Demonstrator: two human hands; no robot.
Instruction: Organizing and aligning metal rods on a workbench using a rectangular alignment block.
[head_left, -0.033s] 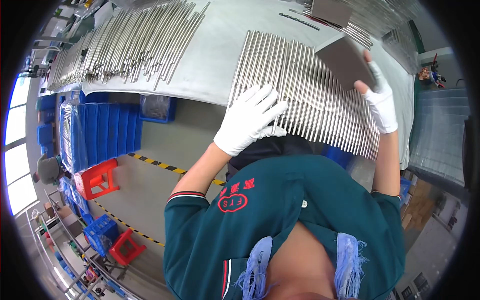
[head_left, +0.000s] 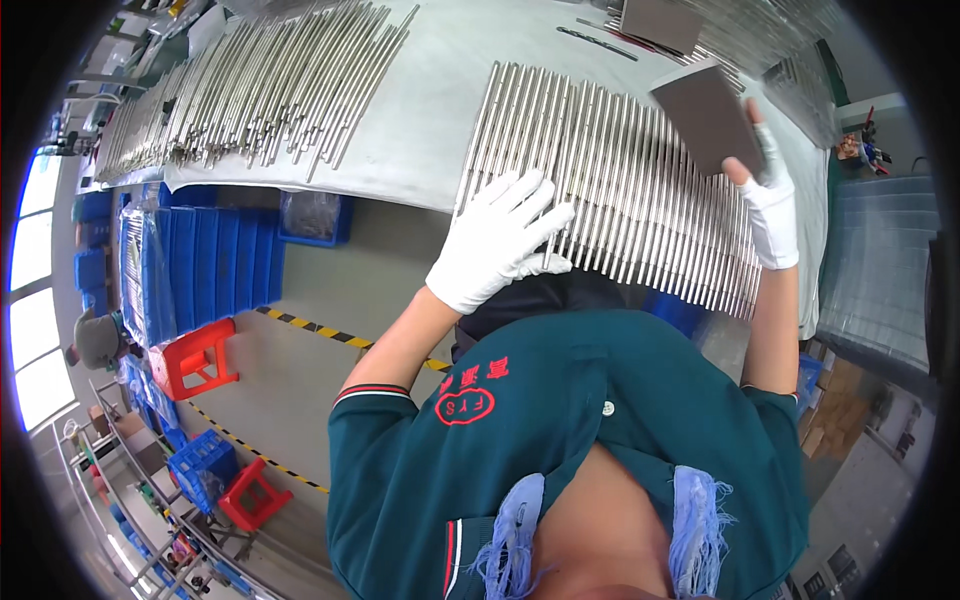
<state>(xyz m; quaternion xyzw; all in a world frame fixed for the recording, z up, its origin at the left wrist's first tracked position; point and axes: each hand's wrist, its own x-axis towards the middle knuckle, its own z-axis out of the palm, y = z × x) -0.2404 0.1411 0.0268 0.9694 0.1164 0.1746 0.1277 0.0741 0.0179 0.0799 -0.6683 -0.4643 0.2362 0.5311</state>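
Note:
A row of slim silver metal rods (head_left: pixel 610 185) lies side by side on the cloth-covered table in front of me. My left hand (head_left: pixel 500 240), in a white glove, rests with fingers spread over the near left ends of these rods. In my right hand (head_left: pixel 768 200), whose white glove leaves the thumb and a fingertip bare, is a flat grey-brown sanding sponge (head_left: pixel 708 118) with a pale edge. It is gripped by its right side and held tilted over the right part of the row. Whether it touches the rods I cannot tell.
More silver rods (head_left: pixel 290 80) lie in a heap at the table's far left. A dark drill bit (head_left: pixel 598 43) and another brown pad (head_left: pixel 660 24) lie at the back. Blue crates (head_left: pixel 225 255) and a red stool (head_left: pixel 195 358) stand on the floor to the left.
My right hand has shifted slightly right with the sanding sponge, which now shows more of its pale edge. My left hand stays in place on the rods.

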